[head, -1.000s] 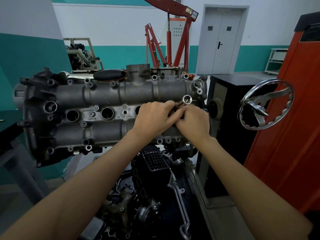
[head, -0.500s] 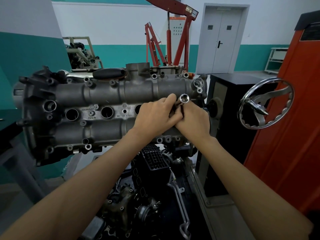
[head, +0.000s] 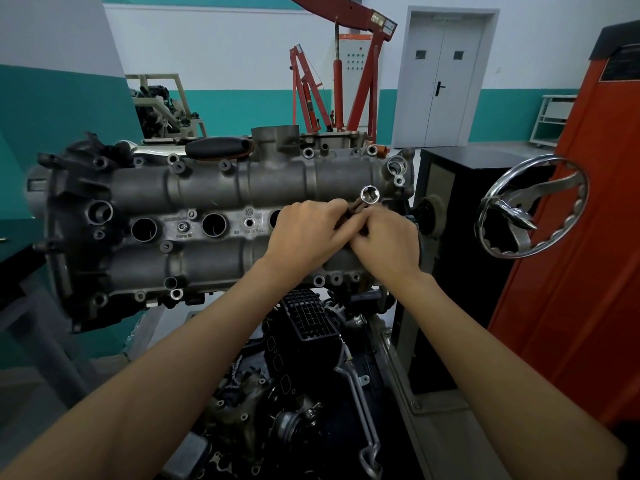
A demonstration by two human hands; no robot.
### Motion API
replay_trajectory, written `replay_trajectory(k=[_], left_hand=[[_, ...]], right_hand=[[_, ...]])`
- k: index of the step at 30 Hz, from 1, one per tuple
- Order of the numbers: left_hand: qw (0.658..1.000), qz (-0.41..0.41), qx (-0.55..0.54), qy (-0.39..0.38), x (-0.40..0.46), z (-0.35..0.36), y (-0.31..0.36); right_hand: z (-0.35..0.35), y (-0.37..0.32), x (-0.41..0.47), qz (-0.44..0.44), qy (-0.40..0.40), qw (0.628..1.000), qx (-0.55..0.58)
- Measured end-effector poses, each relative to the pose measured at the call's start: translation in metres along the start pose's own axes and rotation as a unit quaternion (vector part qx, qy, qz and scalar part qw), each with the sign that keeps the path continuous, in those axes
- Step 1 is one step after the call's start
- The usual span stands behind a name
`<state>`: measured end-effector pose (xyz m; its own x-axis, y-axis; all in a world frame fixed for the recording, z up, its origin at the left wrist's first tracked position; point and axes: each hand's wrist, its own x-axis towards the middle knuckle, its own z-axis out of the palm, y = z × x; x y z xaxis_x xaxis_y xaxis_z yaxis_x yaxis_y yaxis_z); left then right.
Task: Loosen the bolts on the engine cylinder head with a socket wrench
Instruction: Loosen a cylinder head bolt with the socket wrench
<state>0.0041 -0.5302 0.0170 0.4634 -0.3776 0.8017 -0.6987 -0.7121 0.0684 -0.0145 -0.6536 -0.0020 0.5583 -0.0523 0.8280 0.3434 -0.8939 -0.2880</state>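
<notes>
Two bare forearms rise from the lower corners of the frame and converge just right of centre. Between them, low in the frame, lies a dark clutter of engine parts point(head: 304, 393). The left hand point(head: 306, 233) sits knuckles up, fingers curled round the brownish shaft of the socket wrench point(head: 360, 206); the right hand point(head: 389, 240) presses against it from the right, its fingers also curled round the tool. The hands touch each other. The wrench's chrome socket end juts up past the fingertips, open mouth facing the camera.

Behind the hands, the grey engine cylinder head point(head: 207, 209) spans the middle of the frame from the left edge to right of centre, its bolts point(head: 176, 293) dotted along the edges. At right stands a chrome handwheel point(head: 533, 213) before an orange cabinet point(head: 571, 271). Farthest back, top centre, are a red engine hoist point(head: 346, 81) and a grey double door point(head: 446, 81).
</notes>
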Motion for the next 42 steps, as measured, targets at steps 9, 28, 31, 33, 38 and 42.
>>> replay_trajectory(k=[9, 28, 31, 33, 38, 42], left_hand=[[1.000, 0.003, 0.010, -0.004, -0.0003, 0.0006, 0.0017], [1.000, 0.004, -0.016, 0.022, -0.0011, 0.0010, -0.0006], [1.000, 0.004, -0.001, 0.013, -0.0009, 0.0021, -0.0016], [1.000, 0.002, 0.013, 0.003, -0.0011, 0.0024, -0.0015], [1.000, 0.005, 0.008, 0.005, -0.0023, 0.0013, 0.0013], [1.000, -0.004, 0.008, -0.006, -0.0013, 0.0010, 0.0018]], right_hand=[[-0.0006, 0.0022, 0.0025, 0.017, -0.073, 0.997, -0.004], [-0.0015, 0.0015, 0.0006, 0.004, -0.057, 0.998, -0.001], [-0.0015, 0.0017, 0.0005, 0.006, -0.061, 0.998, 0.002], [-0.0018, 0.0012, 0.0001, 0.008, -0.063, 0.998, -0.003], [-0.0035, -0.0003, -0.0002, 0.005, -0.061, 0.998, 0.005], [-0.0020, 0.0005, -0.0005, 0.008, -0.062, 0.998, 0.001]])
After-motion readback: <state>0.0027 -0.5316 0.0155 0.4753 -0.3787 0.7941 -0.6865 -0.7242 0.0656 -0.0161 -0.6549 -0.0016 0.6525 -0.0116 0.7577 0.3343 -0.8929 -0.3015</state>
